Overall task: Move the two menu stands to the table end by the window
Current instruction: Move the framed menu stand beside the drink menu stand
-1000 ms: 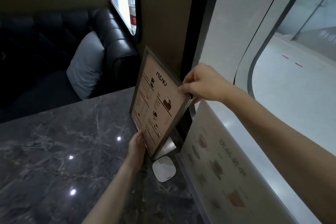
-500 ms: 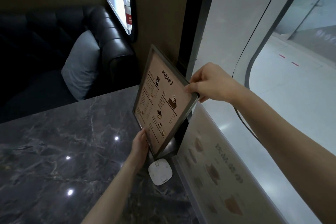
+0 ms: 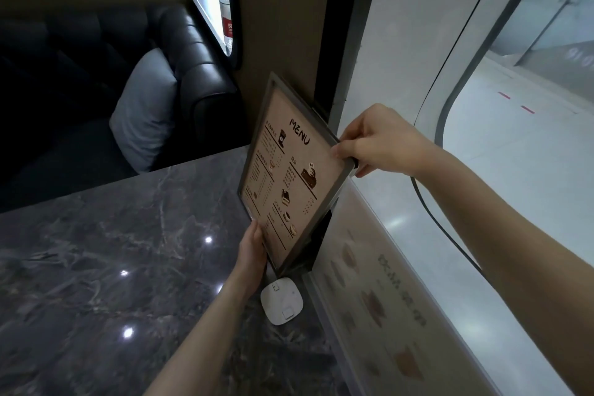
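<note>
Head view: I have the framed menu stand point(image 3: 291, 177) in both hands at the window end of the table, with the second menu stand point(image 3: 379, 309) already along the glass.

Head view, detail: my right hand point(image 3: 374, 140) is pinched shut on the frame's upper right corner and my left hand point(image 3: 254, 246) is closed on its lower left edge; the stand leans back, and whether its foot touches the table I cannot tell. It looks to me like a stiff, light board with a smooth rim that could slip, so opposite corners seem the safest hold. The dark marble table point(image 3: 106, 267) is polished and throws back ceiling lights, so I expect a foot to slide on it. A small white puck point(image 3: 282, 300) lies just below the frame. Beyond are a black sofa point(image 3: 193, 58) with a grey cushion point(image 3: 144, 106), and the window point(image 3: 520, 138) on my right.
</note>
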A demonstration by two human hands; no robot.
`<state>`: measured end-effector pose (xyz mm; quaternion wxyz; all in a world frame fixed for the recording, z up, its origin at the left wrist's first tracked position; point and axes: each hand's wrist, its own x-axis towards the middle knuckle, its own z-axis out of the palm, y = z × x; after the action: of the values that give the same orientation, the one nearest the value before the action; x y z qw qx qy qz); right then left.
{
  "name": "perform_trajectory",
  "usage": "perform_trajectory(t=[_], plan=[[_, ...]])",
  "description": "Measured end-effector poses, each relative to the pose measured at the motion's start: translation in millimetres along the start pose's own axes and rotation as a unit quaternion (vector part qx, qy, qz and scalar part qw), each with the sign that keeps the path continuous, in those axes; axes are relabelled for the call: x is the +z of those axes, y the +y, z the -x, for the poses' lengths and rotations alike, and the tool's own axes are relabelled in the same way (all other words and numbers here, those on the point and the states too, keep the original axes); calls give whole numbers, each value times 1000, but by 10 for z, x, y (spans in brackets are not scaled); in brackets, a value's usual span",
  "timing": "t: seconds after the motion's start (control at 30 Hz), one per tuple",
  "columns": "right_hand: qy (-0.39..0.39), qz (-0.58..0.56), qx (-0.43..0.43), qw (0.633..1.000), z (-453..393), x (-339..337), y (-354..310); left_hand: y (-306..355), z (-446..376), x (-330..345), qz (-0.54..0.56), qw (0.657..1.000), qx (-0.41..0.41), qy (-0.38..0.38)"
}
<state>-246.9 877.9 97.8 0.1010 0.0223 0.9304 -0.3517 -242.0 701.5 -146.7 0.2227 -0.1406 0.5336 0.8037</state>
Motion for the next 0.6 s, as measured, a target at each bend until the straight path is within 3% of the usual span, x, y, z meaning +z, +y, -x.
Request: perform_trajectory(t=[0.2, 0.37, 0.5, 0.6], plan=[[-1, -8, 2, 1000, 5, -5, 5, 2, 14, 39, 3, 1000, -7, -13], [15, -18, 11, 1000, 50, 38, 4, -8, 164, 148, -50, 996, -54, 41], [43, -1, 4, 999, 176, 63, 21, -147, 406, 254, -257, 955, 71, 132], [85, 19, -2, 996, 310, 69, 54, -354, 684, 386, -302, 920, 170, 181]])
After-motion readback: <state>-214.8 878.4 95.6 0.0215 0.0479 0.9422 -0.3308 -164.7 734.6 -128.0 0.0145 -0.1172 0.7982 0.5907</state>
